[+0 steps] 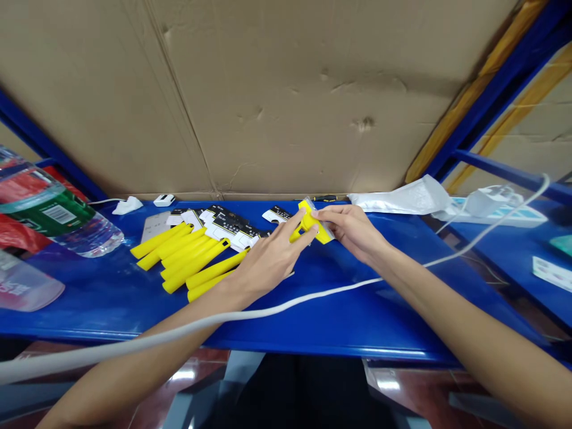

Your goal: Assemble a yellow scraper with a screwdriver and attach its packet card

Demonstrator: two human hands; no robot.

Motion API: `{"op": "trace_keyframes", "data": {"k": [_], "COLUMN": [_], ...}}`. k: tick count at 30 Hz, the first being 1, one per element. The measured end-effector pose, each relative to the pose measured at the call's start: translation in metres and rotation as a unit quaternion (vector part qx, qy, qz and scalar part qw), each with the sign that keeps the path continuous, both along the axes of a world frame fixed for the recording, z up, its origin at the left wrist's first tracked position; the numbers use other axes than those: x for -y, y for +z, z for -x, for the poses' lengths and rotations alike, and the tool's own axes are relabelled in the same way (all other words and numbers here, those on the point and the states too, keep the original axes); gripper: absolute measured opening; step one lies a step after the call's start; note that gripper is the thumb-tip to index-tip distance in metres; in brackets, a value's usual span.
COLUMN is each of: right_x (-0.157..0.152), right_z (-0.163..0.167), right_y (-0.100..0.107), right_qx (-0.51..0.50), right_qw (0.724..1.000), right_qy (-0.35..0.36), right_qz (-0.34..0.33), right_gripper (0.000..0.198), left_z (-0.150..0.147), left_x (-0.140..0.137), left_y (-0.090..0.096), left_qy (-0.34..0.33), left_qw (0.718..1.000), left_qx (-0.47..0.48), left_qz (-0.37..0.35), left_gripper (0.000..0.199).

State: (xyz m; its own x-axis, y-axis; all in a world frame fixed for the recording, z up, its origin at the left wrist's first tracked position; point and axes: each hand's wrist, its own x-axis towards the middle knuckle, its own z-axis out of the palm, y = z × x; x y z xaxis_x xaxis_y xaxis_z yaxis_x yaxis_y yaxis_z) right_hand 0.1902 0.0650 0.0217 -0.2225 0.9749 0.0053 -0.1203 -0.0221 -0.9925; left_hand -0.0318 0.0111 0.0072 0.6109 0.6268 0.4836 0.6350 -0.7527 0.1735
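Note:
Both my hands meet over a blue shelf (pixel 339 310) on one yellow plastic tool (pixel 313 224) that sits in a thin clear sleeve. My left hand (pixel 268 259) pinches its near end with fingers extended. My right hand (pixel 348 229) grips its far end and the sleeve. A row of several yellow plastic handles (pixel 187 259) lies to the left of my left hand. Behind them lie several black-and-white printed cards (pixel 223 223).
A white cable (pixel 339 290) runs across the shelf over my left forearm. Water bottles (pixel 58 220) lie at the left. Clear plastic bags (pixel 406 196) and a white power strip (pixel 496 208) lie at the right. A cardboard wall (pixel 286 89) closes the back.

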Motion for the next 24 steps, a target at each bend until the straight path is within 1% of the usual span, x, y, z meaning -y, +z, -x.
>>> {"op": "trace_keyframes", "data": {"k": [5,9,19,21,24], "right_x": [-0.001,-0.001,-0.001,-0.002,-0.001], "right_z": [0.0,0.0,-0.002,-0.002,0.0], "right_y": [0.0,0.002,0.0,-0.001,0.0], "right_qx": [-0.007,-0.005,0.002,0.002,0.0], "right_qw": [1.0,1.0,1.0,1.0,1.0], "right_qy": [-0.004,0.007,0.02,0.02,0.022], "right_qz": [0.01,0.023,0.023,0.019,0.008], "right_gripper": [0.037,0.038,0.038,0.038,0.04], "left_z": [0.001,0.001,-0.005,-0.006,-0.004], "left_x": [0.001,0.002,0.01,0.011,0.009], "left_y": [-0.002,-0.002,0.012,0.013,0.012], "left_qy": [0.018,0.023,0.048,0.056,0.05], "left_qw": [0.997,0.996,0.987,0.988,0.994], "left_qx": [-0.073,-0.081,-0.153,-0.143,-0.096], "left_qz": [-0.014,-0.019,-0.025,-0.027,-0.023], "left_gripper": [0.079,0.082,0.062,0.057,0.052]}}
